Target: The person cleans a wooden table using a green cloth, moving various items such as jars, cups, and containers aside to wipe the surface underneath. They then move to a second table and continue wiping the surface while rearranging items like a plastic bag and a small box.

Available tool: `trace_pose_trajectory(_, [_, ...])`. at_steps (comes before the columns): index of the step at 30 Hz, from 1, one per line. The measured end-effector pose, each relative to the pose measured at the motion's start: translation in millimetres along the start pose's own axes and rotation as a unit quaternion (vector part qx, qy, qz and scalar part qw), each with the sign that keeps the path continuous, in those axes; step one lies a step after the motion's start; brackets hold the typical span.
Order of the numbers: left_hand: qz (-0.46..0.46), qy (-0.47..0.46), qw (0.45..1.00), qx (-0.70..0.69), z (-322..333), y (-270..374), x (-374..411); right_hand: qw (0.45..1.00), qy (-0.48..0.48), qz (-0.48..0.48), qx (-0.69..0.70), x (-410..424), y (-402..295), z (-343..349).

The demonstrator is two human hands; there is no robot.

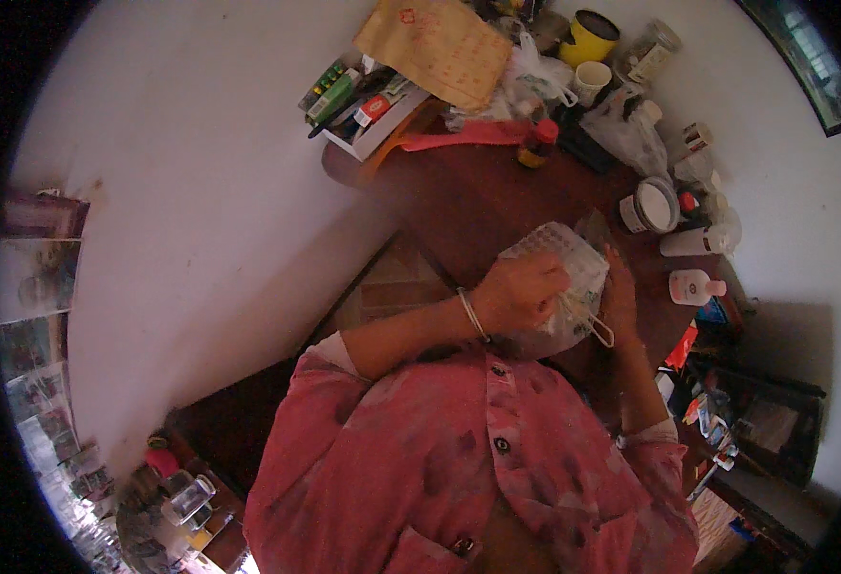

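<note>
A translucent white plastic bag (582,269) with a bubbly texture and a looped handle is in front of my chest, near the table edge. My left hand (524,288), with a pale bangle (472,314) at the wrist, is closed on the gathered top of the bag. The handle loop (602,331) sticks out beside these fingers. Against the right side of the bag lies my right hand (620,298), its fingers pointing away from me and partly hidden. The contents of the bag cannot be made out.
The dark red table (463,194) bears a red-capped bottle (537,143), a lidded tub (649,206), white bottles (694,287) at the right, and a yellow container (589,37). A brown paper bag (438,50) covers part of a white box (363,136) by the wall.
</note>
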State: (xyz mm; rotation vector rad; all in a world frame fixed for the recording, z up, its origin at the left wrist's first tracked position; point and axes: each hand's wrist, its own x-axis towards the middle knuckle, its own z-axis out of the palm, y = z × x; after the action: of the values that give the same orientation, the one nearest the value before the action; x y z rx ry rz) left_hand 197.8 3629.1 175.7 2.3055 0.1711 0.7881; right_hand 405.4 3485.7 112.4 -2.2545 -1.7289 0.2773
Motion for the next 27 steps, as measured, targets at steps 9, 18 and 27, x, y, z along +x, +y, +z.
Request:
trace_pose_trajectory(9, [-0.020, 0.000, 0.994, 0.111, -28.6, -53.7, 21.0, 0.996, 0.008, 0.042, 0.075, -6.2, 3.2, -3.3])
trace_pose_trajectory(18, [-0.160, 0.049, 0.841, 0.514, -32.9, -176.0, 26.4, 0.998, 0.022, -0.007, 0.057, -7.4, 12.9, 2.1])
trace_pose_trajectory(27, [-0.242, 0.002, 0.898, 0.367, -37.2, -134.2, 25.2, 0.997, 0.048, -0.056, 0.024, -6.6, 9.7, 2.1])
